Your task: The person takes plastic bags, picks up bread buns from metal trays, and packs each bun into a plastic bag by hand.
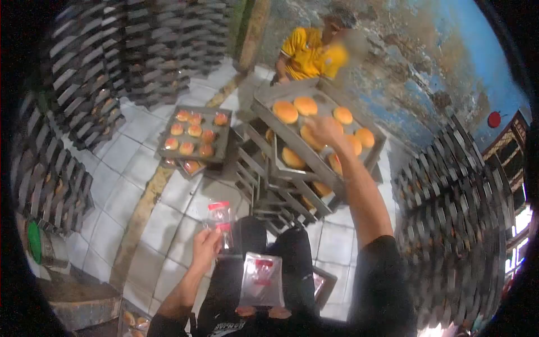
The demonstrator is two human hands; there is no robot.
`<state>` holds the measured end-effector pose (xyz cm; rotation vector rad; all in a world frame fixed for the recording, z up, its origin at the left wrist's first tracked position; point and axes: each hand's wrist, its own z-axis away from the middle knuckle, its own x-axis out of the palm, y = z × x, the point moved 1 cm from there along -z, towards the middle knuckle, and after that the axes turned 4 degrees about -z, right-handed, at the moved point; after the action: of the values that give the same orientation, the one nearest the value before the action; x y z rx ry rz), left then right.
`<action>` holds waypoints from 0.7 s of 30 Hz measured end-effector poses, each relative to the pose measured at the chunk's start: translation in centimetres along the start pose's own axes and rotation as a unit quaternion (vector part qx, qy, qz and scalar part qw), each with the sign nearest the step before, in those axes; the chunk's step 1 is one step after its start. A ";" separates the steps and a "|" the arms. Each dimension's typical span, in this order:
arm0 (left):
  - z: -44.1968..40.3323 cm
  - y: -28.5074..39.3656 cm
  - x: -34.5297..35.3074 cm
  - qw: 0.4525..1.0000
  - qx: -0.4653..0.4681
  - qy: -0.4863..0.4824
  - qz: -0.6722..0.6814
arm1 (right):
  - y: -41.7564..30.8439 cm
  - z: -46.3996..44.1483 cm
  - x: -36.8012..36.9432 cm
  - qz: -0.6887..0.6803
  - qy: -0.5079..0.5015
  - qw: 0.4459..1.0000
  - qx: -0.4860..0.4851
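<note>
My left hand (pixel 206 247) is closed, pinching a small clear plastic bag (pixel 220 214) with red print, held upright beside my left knee. My right hand (pixel 325 132) reaches over the top baking tray (pixel 264 101) at centre right. Its fingers are closed on a golden bun (pixel 309 139), partly covered by the hand. More round buns (pixel 286 112) lie around it on this tray. A stack of clear plastic bags (pixel 261 281) with red print rests on my lap.
Trays with buns are stacked crosswise under the top one. Left of them, another tray (pixel 196 124) holds several wrapped buns. Tall tray stacks (pixel 443 219) stand on both sides. A person in a yellow shirt (pixel 306 51) sits by the wall. A green-rimmed bucket (pixel 35 241) stands at left.
</note>
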<state>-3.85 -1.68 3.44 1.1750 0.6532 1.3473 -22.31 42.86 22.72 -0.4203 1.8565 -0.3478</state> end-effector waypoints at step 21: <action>-6.6 4.5 9.3 0.961 -0.116 -0.054 0.245 | -19.5 27.7 5.2 -0.268 0.057 0.956 -0.103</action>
<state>-9.88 8.10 7.70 1.2522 0.1164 1.7041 4.66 22.22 18.20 -1.0748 1.8762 -0.5527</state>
